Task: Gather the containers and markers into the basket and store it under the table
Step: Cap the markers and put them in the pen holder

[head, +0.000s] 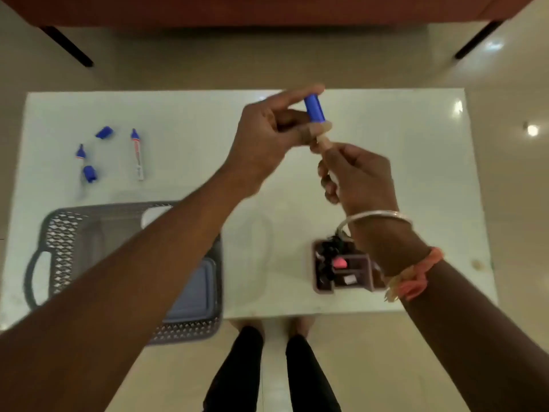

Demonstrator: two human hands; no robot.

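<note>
My left hand (267, 138) pinches a blue marker cap (315, 109) above the white table (416, 173). My right hand (356, 173) grips the body of that marker just below the cap; most of the barrel is hidden in my fist. At the table's far left lie an uncapped white marker (137, 154), a second uncapped marker (80, 152) and two loose blue caps (104, 132) (89, 173). The dark perforated basket (62, 242) sits at the front left edge with a blue-lidded container (193, 289) and a white container (153, 215) inside, partly hidden by my left arm.
A mauve desk organiser (344, 269) with small items stands at the front right, under my right wrist. A brown sofa (267, 10) on dark legs is beyond the table. My legs (273, 370) stand on the shiny floor at the near edge.
</note>
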